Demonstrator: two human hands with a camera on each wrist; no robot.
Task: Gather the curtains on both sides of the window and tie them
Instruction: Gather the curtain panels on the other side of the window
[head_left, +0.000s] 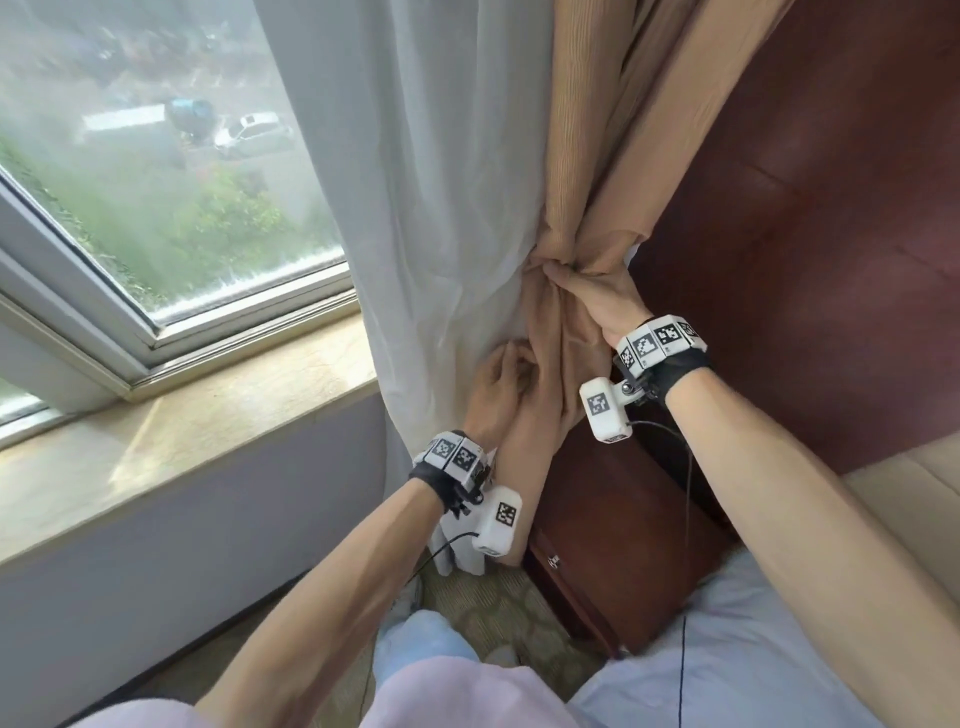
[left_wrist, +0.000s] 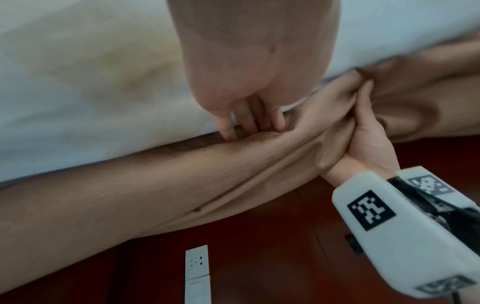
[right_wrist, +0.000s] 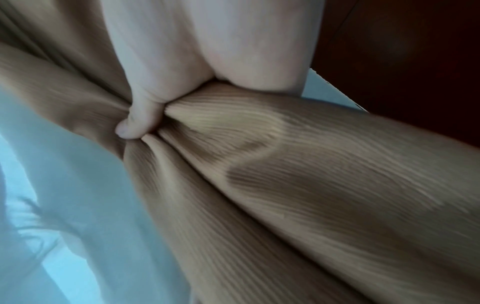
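Observation:
A ribbed tan curtain (head_left: 587, 156) hangs at the window's right side, drawn into a bunch at waist height. My right hand (head_left: 597, 296) grips that bunch from the right, its thumb (right_wrist: 140, 123) pressed into the folds of the tan curtain (right_wrist: 311, 164). Lower and to the left, my left hand (head_left: 501, 384) curls its fingers (left_wrist: 228, 127) into a fold of the tan curtain (left_wrist: 130, 185), right beside the sheer white curtain (head_left: 426, 182). The left wrist view shows the right hand (left_wrist: 369, 133) squeezing the gathered cloth. No tie-back band is visible.
The window (head_left: 130, 182) and its stone sill (head_left: 182, 415) lie to the left. A dark red wooden wall panel (head_left: 831, 234) and a bedside cabinet (head_left: 623, 519) stand close on the right, with a wall socket (left_wrist: 196, 265) low down. A bed (head_left: 753, 649) is at lower right.

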